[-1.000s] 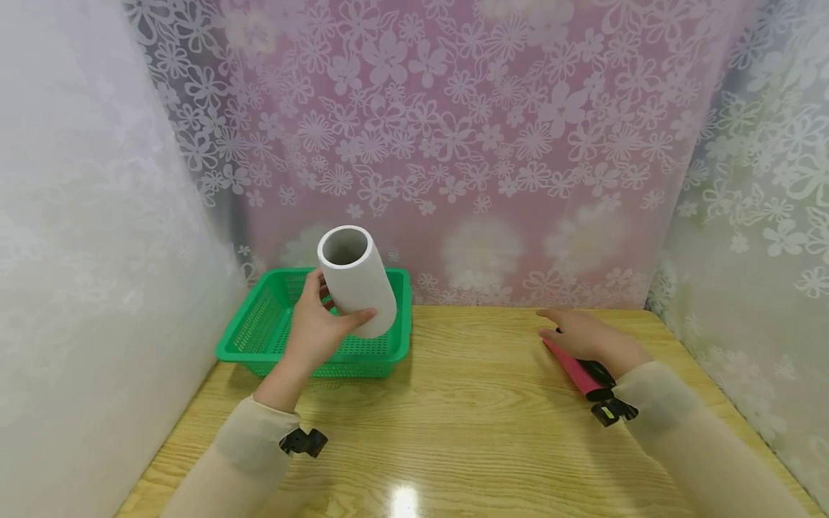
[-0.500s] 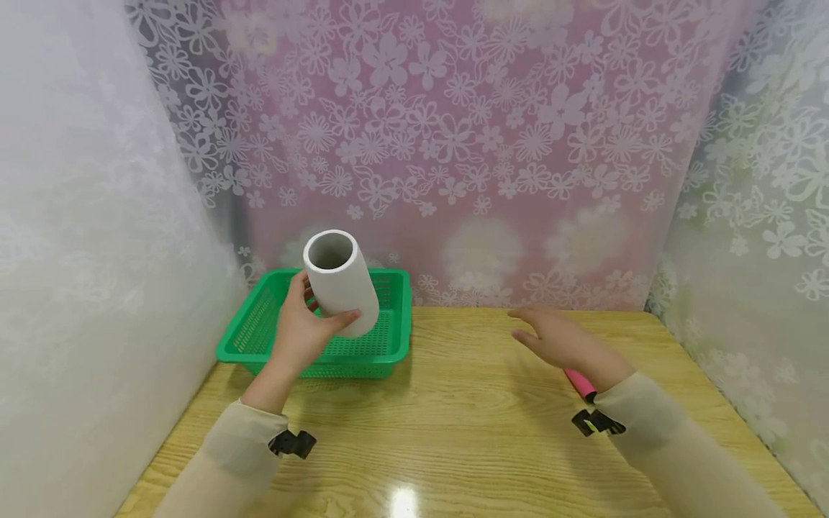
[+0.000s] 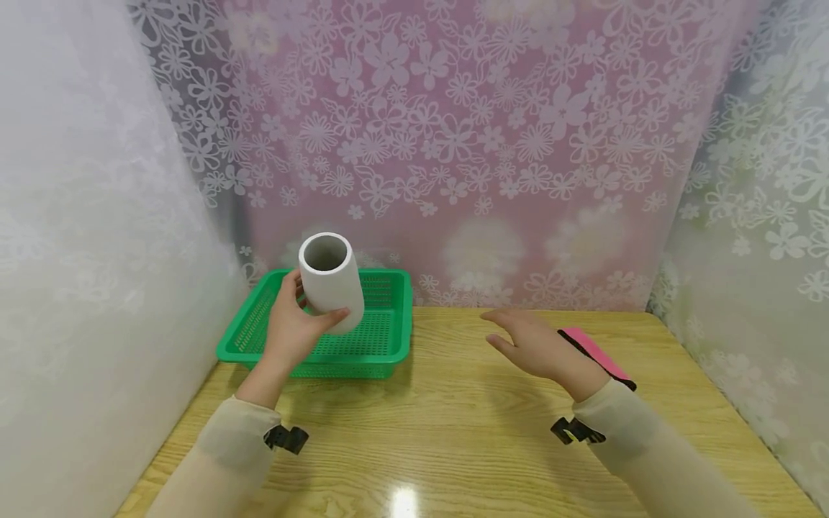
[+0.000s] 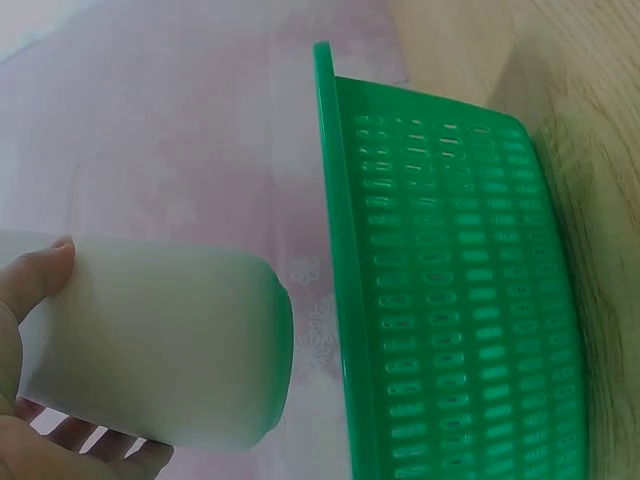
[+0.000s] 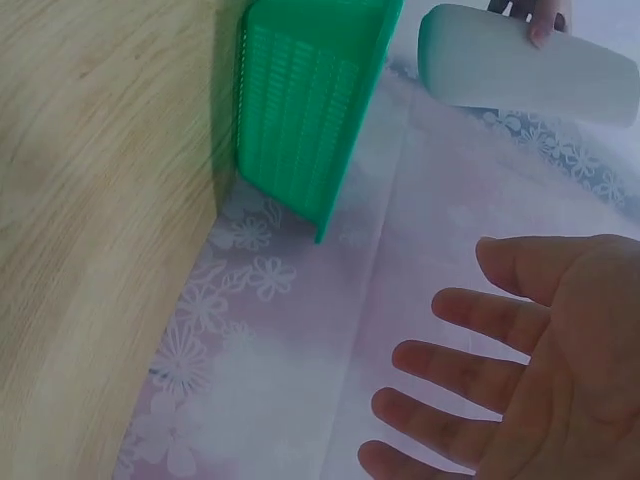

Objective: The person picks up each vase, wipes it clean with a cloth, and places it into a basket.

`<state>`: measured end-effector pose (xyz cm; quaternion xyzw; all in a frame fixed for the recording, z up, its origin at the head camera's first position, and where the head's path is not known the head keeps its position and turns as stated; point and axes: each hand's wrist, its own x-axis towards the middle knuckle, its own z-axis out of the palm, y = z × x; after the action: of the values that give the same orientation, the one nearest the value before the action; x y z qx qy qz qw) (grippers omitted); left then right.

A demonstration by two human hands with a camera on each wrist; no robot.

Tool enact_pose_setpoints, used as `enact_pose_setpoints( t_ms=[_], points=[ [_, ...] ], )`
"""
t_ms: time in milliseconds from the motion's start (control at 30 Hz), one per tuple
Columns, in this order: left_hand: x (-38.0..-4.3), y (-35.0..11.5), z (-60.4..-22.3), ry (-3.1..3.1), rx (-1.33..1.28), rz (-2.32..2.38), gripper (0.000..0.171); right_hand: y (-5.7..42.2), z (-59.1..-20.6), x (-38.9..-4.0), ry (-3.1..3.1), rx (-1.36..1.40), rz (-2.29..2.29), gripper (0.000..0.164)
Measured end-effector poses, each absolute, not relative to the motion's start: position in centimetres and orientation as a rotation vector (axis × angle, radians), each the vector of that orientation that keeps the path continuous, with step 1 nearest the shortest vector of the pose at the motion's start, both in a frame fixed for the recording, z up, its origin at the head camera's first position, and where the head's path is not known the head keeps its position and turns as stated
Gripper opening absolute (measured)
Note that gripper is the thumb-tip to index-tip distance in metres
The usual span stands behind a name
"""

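My left hand [image 3: 289, 327] grips a white vase [image 3: 334, 291], round and hollow with a wide open top, thumb on the near side and fingers round the far side. The vase is held over the green basket [image 3: 403, 316], leaning slightly, its mouth towards me. In the left wrist view the base of the vase [image 4: 170, 340] is beyond the basket's rim level, with a gap between them. My right hand [image 3: 540, 352] hovers over the table with nothing in it; in the right wrist view its fingers [image 5: 465, 375] are spread and nearly straight.
Right of my right hand lies a pink item with black edging [image 3: 599, 354], partly hidden by the hand. The wooden table [image 3: 440, 432] ends at a pink flowered curtain [image 3: 479, 180], and pale coverings stand on both sides.
My left hand has carried the vase leftward, further over the basket. The right hand has moved left, away from the pink item, which now shows more.
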<state>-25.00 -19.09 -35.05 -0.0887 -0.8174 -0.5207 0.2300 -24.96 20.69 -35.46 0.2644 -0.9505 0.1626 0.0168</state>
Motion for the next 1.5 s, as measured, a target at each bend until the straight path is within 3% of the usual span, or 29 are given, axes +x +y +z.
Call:
enact_pose_setpoints(
  t_ms=[1200,1500],
  points=[
    [-29.1,-23.3,-36.0,-2.515,-0.167,-1.011,0.097,12.3,-38.1,-25.4,-2.641,1.017,0.663,0.050],
    [-29.5,-23.7,-36.1,-2.558,-0.218,-0.918,0.090,10.2,-39.2,-25.7,-2.591,1.064,0.644,0.048]
  ],
)
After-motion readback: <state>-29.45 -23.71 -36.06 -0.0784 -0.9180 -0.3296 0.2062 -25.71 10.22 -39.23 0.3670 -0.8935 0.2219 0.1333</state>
